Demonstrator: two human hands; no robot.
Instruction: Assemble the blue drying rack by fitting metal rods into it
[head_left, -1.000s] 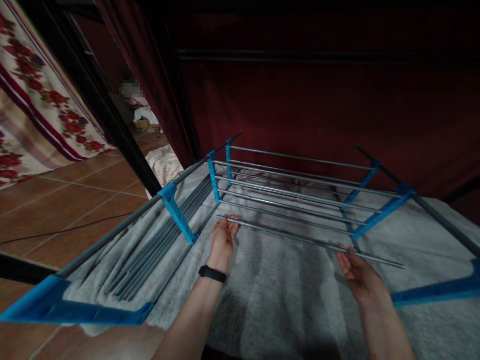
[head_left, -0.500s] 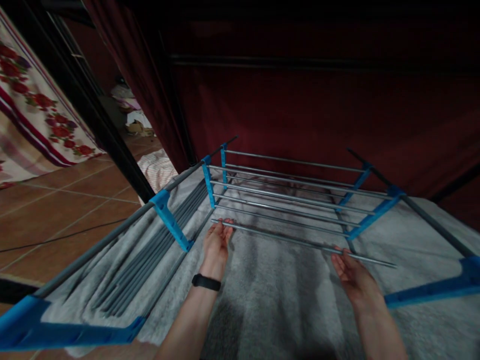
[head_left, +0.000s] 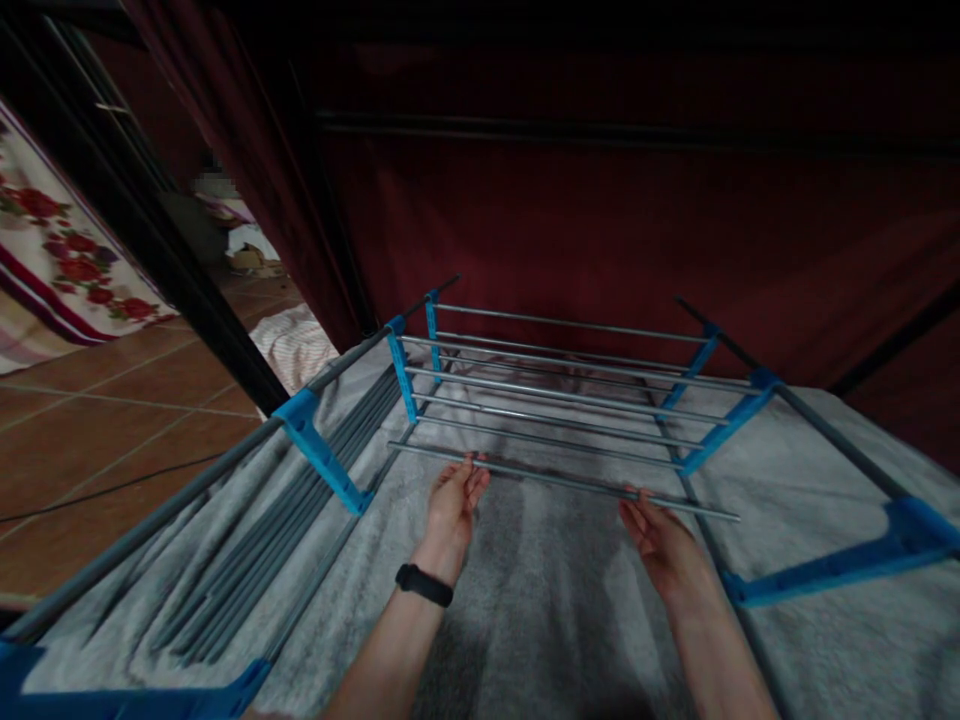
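Both hands on one loose rod (head_left: 555,480) rn. L hand (head_left: 454,500) has thumb + fingers pinched on it a bit in from the left end, R hand (head_left: 660,540) same deal nr the right end, w/ both tips sticking out past the grip. Rod's over the grey blanket (head_left: 540,610), b/w the rack's (head_left: 403,374) two sides, on the near side of its crossbars & approx parallel to them. Bunch of spare rods (head_left: 289,520) on the left, black band (head_left: 424,585) on L wrist, dk red curtain (head_left: 600,220) behind.
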